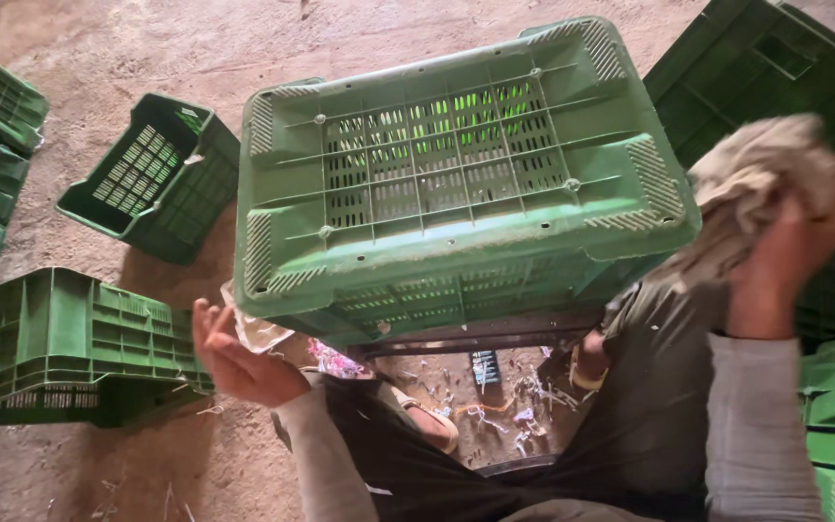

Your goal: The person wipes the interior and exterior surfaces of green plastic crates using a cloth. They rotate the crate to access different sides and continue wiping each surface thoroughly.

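Upturned green slatted plastic crate (pixel 456 184) sits base-up, centre, long axis left-right. Left hand (pixel 236 356), fingers apart and empty, lies just below its lower-left corner, the nearer hand. Right hand (pixel 790 261) is raised beside the crate's right end, fingers clamped on a crumpled beige cloth (pixel 756 184).

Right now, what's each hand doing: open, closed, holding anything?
Left hand: open, fingers spread, empty, beside the upturned green crate.
Right hand: closed on a beige rag, raised; motion-blurred.
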